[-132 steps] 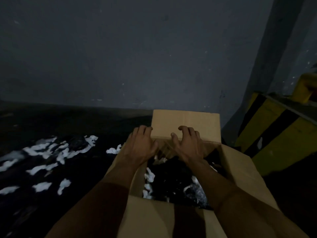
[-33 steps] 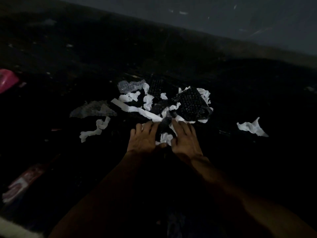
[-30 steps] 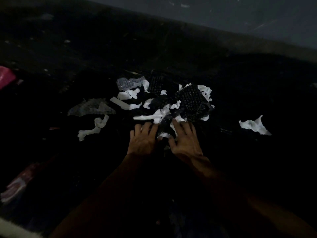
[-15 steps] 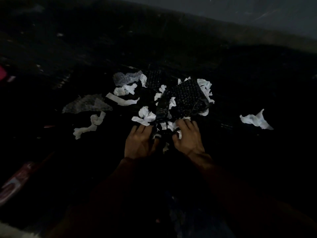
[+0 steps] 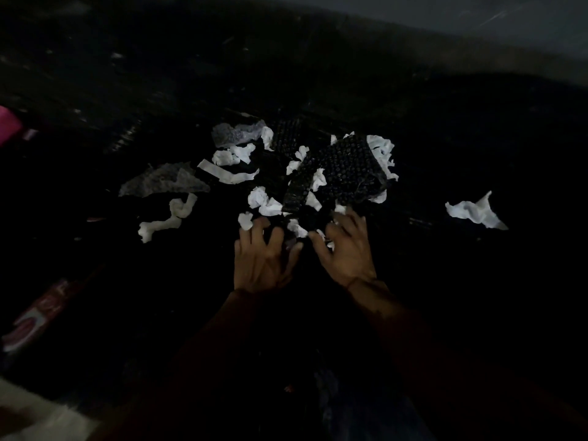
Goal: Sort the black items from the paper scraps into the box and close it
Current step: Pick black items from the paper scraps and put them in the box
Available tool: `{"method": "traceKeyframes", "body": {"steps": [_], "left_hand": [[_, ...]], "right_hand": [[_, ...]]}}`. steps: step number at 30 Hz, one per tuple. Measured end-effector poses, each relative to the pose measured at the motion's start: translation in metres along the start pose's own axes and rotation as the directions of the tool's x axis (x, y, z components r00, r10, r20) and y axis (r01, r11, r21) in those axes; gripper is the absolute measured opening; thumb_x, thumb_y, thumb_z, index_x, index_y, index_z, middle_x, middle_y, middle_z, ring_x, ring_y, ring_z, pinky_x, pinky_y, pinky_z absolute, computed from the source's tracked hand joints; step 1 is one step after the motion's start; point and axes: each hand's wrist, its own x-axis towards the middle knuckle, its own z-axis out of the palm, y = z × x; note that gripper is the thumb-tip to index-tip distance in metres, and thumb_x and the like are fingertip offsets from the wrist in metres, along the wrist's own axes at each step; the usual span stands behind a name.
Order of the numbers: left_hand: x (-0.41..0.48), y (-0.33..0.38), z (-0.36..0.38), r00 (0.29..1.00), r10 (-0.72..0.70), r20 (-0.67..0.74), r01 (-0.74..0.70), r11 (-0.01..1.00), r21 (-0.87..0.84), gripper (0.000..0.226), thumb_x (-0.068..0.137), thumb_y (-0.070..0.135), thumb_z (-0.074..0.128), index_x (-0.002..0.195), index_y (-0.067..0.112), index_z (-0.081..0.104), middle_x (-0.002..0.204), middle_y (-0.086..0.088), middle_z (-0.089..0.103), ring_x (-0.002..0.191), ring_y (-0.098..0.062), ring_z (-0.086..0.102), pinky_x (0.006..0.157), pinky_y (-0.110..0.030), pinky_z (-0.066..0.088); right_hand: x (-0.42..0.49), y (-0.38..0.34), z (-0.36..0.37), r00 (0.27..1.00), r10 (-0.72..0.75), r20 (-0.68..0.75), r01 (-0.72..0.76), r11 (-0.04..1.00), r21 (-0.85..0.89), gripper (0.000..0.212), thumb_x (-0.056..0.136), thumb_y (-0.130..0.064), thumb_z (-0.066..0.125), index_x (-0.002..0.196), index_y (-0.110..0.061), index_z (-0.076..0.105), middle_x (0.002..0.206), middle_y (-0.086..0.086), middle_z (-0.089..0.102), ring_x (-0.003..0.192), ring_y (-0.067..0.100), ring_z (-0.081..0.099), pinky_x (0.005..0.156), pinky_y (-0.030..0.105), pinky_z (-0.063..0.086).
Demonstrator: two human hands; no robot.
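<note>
On the dark floor lies a heap of black bubble-wrap pieces mixed with white paper scraps. The biggest black sheet (image 5: 345, 168) sits at the heap's right, and a narrow black strip (image 5: 297, 194) leans against it. White scraps (image 5: 262, 200) lie among them. My left hand (image 5: 262, 257) and my right hand (image 5: 346, 249) rest side by side at the near edge of the heap, fingers spread and curled onto the scraps and black bits between them. Whether either hand has hold of anything is hidden in the dark. The box is out of view.
A lone white scrap (image 5: 474, 211) lies to the right, a twisted one (image 5: 168, 218) to the left. Greyish clear wrap (image 5: 165, 183) lies left of the heap. A pink object (image 5: 9, 124) is at the left edge, a red-and-white packet (image 5: 35, 316) lower left.
I have turned from the box to the floor heap. Over the last second both hands raked the near scraps toward me and the scraps shifted; the fingers have spread wider.
</note>
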Motion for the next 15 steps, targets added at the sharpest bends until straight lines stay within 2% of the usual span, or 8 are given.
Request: {"method": "traceKeyframes", "body": {"steps": [2, 3, 5, 6, 8, 11, 13, 15], "left_hand": [[0.007, -0.001, 0.006, 0.997, 0.068, -0.047, -0.068, 0.998, -0.014, 0.035, 0.091, 0.045, 0.056, 0.093, 0.01, 0.062, 0.117, -0.016, 0.059, 0.107, -0.037, 0.052, 0.076, -0.044, 0.044], [0.011, -0.003, 0.011, 0.99, 0.128, -0.055, -0.129, 0.992, -0.018, 0.033, 0.093, 0.04, 0.055, 0.094, 0.008, 0.064, 0.119, -0.016, 0.059, 0.113, -0.037, 0.051, 0.082, -0.046, 0.044], [0.019, -0.007, 0.017, 0.976, 0.213, -0.053, -0.217, 0.974, -0.068, 0.032, 0.094, 0.031, 0.05, 0.095, 0.001, 0.064, 0.124, -0.022, 0.058, 0.119, -0.04, 0.05, 0.092, -0.051, 0.044], [0.022, -0.006, 0.017, 0.975, 0.215, -0.059, -0.22, 0.97, -0.102, 0.033, 0.093, 0.028, 0.049, 0.094, -0.001, 0.062, 0.127, -0.024, 0.055, 0.119, -0.042, 0.049, 0.093, -0.051, 0.045], [0.025, -0.005, 0.016, 0.983, 0.173, -0.058, -0.18, 0.972, -0.151, 0.037, 0.092, 0.034, 0.045, 0.098, -0.001, 0.058, 0.136, -0.022, 0.05, 0.125, -0.04, 0.046, 0.098, -0.049, 0.044], [0.029, 0.0, 0.015, 0.992, 0.128, -0.009, -0.128, 0.98, -0.152, 0.044, 0.093, 0.043, 0.042, 0.123, 0.011, 0.046, 0.145, -0.016, 0.043, 0.139, -0.032, 0.032, 0.111, -0.045, 0.032], [0.033, 0.0, 0.016, 0.996, 0.069, 0.053, -0.062, 0.991, -0.12, 0.053, 0.088, 0.042, 0.042, 0.135, 0.016, 0.044, 0.148, -0.011, 0.041, 0.142, -0.033, 0.028, 0.111, -0.051, 0.027], [0.035, -0.002, 0.017, 0.994, 0.045, 0.101, -0.036, 0.996, -0.087, 0.058, 0.079, 0.039, 0.041, 0.131, 0.014, 0.052, 0.139, -0.01, 0.05, 0.137, -0.038, 0.034, 0.107, -0.058, 0.027]], "right_hand": [[0.003, -0.001, -0.004, 1.0, 0.002, 0.015, -0.003, 0.999, 0.047, 0.031, 0.083, -0.033, 0.056, 0.065, -0.007, 0.057, 0.087, 0.013, 0.063, 0.094, 0.036, 0.061, 0.09, 0.047, 0.049], [0.003, 0.0, -0.006, 1.0, 0.008, 0.025, -0.01, 0.997, 0.076, 0.029, 0.081, -0.031, 0.055, 0.065, -0.007, 0.056, 0.082, 0.012, 0.06, 0.085, 0.035, 0.061, 0.08, 0.04, 0.052], [0.001, 0.002, -0.01, 0.998, 0.025, 0.059, -0.031, 0.994, 0.106, 0.021, 0.078, -0.028, 0.054, 0.074, -0.008, 0.054, 0.082, 0.011, 0.057, 0.078, 0.032, 0.058, 0.068, 0.031, 0.048], [-0.001, 0.003, -0.011, 0.997, 0.033, 0.07, -0.041, 0.992, 0.117, 0.017, 0.077, -0.026, 0.055, 0.081, -0.009, 0.052, 0.084, 0.01, 0.056, 0.08, 0.031, 0.056, 0.067, 0.029, 0.044], [-0.002, 0.005, -0.011, 0.995, 0.038, 0.093, -0.05, 0.989, 0.136, 0.024, 0.076, -0.023, 0.055, 0.096, -0.011, 0.051, 0.09, 0.01, 0.056, 0.085, 0.03, 0.054, 0.07, 0.03, 0.042], [-0.003, 0.008, -0.008, 0.996, 0.014, 0.087, -0.024, 0.993, 0.12, 0.039, 0.077, -0.022, 0.05, 0.112, -0.01, 0.06, 0.1, 0.012, 0.056, 0.089, 0.031, 0.054, 0.077, 0.036, 0.047], [-0.004, 0.009, -0.007, 0.997, -0.011, 0.073, 0.004, 0.995, 0.096, 0.037, 0.078, -0.02, 0.048, 0.109, -0.01, 0.065, 0.104, 0.013, 0.055, 0.089, 0.031, 0.054, 0.078, 0.038, 0.049], [-0.004, 0.011, -0.005, 0.999, -0.031, 0.044, 0.028, 0.998, 0.062, 0.032, 0.079, -0.021, 0.047, 0.098, -0.008, 0.069, 0.106, 0.014, 0.056, 0.087, 0.031, 0.054, 0.077, 0.036, 0.05]]}}
